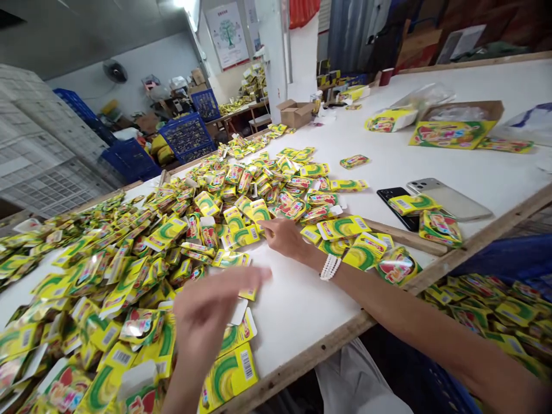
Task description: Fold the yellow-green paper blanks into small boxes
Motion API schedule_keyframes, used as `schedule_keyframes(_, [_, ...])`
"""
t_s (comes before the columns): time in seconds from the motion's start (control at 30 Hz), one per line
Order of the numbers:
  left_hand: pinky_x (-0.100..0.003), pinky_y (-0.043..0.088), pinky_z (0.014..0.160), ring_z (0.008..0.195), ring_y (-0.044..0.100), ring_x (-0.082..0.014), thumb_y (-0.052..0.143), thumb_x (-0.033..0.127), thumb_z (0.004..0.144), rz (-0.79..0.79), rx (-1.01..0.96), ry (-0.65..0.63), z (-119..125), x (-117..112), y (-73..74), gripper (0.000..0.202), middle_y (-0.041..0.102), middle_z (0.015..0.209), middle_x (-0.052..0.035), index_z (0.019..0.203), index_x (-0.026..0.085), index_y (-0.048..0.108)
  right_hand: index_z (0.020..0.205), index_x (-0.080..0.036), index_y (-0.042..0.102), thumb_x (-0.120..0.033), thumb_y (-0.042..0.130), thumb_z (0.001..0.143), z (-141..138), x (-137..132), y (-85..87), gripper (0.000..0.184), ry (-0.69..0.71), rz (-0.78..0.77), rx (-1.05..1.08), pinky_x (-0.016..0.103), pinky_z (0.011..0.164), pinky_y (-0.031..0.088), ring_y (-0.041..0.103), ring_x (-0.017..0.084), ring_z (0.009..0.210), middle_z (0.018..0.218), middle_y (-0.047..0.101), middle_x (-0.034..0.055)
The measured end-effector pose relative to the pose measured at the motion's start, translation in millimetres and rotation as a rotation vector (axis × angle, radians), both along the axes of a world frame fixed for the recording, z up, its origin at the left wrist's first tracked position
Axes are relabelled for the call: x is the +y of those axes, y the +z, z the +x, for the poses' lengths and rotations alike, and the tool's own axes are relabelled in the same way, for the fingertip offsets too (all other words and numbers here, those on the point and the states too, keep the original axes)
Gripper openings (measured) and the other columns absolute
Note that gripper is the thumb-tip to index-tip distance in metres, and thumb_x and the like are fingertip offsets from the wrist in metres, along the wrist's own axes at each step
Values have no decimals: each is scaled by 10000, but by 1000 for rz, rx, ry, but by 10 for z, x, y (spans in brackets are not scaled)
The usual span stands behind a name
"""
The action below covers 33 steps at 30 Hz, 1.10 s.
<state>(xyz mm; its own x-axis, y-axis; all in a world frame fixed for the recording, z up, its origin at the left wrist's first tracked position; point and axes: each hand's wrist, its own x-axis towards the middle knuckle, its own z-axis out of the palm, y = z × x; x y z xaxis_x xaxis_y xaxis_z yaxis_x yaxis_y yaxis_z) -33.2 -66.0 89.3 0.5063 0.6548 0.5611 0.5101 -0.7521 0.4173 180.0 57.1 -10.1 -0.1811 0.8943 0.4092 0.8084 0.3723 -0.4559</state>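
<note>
My right hand (284, 238), with a white beaded bracelet (330, 267) at its wrist, reaches to the near edge of a heap of small yellow-and-green cartons (168, 233). Its fingers are closed at the lower end of one small yellow carton (259, 210), which stands tilted against the heap. My left hand (211, 302) is nearer to me, over the cartons at the table's front. Motion blurs its fingers, which point right; whether anything is in them does not show. Just below it lies a larger yellow carton with a barcode (230, 376).
Two phones (452, 198) and more cartons lie right of a wooden strip (405, 234) on the white table (302, 299). An opened display box (452, 132) stands farther back. A blue crate of cartons (504, 316) sits below at the right. Wooden edging (302, 365) borders the table.
</note>
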Motion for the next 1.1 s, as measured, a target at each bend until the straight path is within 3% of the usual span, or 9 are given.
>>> schedule_keyframes(0.17, [-459, 660, 997, 1081, 805, -271, 511, 194, 994, 7, 28, 324, -235, 907, -633, 349, 842, 1153, -76, 1145, 252, 820, 1387, -207, 750, -106, 527, 999, -30, -25, -79, 458, 21, 54, 34, 349, 1026, 587, 774, 246, 1180, 1314, 796, 107])
schedule_keyframes(0.27, [-583, 553, 1152, 1346, 684, -346, 650, 228, 962, 16, 239, 470, -297, 1033, -1002, 385, 734, 1437, -91, 1333, 277, 735, 1503, -196, 666, -168, 594, 996, -65, -32, -147, 513, 83, 84, -44, 406, 1191, 518, 632, 274, 1436, 1529, 665, 143])
schedule_keyframes(0.37, [-655, 440, 1239, 1479, 568, -390, 696, 285, 969, 14, 379, 513, -215, 952, -1181, 452, 603, 1605, -105, 1420, 307, 672, 1596, -190, 569, -199, 665, 960, -119, -38, -229, 643, 146, 61, -222, 555, 1316, 351, 405, 349, 1613, 1694, 474, 184])
schedule_keyframes(0.5, [-673, 348, 1300, 1504, 551, -354, 670, 261, 986, -41, 371, 507, -72, 895, -1188, 520, 505, 1673, -148, 1498, 313, 593, 1661, -265, 475, -197, 576, 1007, -175, -44, -323, 666, 152, 30, -352, 720, 1293, 268, 302, 408, 1651, 1763, 359, 164])
schedule_keyframes(0.63, [-650, 348, 1315, 1561, 483, -354, 684, 182, 951, -92, 228, 462, -25, 933, -1154, 570, 459, 1681, -165, 1499, 292, 570, 1645, -277, 496, -199, 514, 1020, -200, -58, -368, 630, 133, 49, -399, 732, 1263, 307, 327, 422, 1634, 1732, 428, 149])
schedule_keyframes(0.83, [-421, 627, 1085, 1328, 668, -261, 473, -38, 911, -156, -124, 399, 15, 946, -1165, 600, 503, 1579, -148, 1401, 271, 625, 1542, -266, 589, -191, 502, 1010, -439, -53, -234, 544, 18, 81, -392, 825, 1226, 230, 425, 452, 1561, 1457, 701, 153])
schedule_keyframes(0.97, [-373, 628, 1083, 1318, 669, -219, 447, 20, 991, -58, -294, 323, 59, 937, -1172, 493, 535, 1523, -129, 1360, 284, 637, 1242, -223, 759, -156, 514, 952, -722, 127, -10, 385, 166, 9, -151, 517, 1072, 524, 739, 341, 1137, 1172, 807, 139])
schedule_keyframes(1.03, [-424, 576, 1170, 1420, 608, -234, 463, 59, 1022, 36, -371, 368, 68, 941, -1173, 444, 520, 1544, -130, 1378, 275, 617, 1122, -207, 769, -251, 558, 952, -823, 200, 44, 274, 193, -91, 158, 385, 800, 569, 729, 264, 788, 918, 800, 99])
schedule_keyframes(1.1, [-466, 540, 1204, 1476, 560, -252, 495, 99, 1037, 73, -447, 420, 69, 956, -1180, 413, 494, 1579, -140, 1407, 258, 589, 1122, -199, 740, -423, 669, 919, -867, 215, 31, 311, 190, -186, 566, 329, 661, 533, 655, 215, 655, 811, 757, 57])
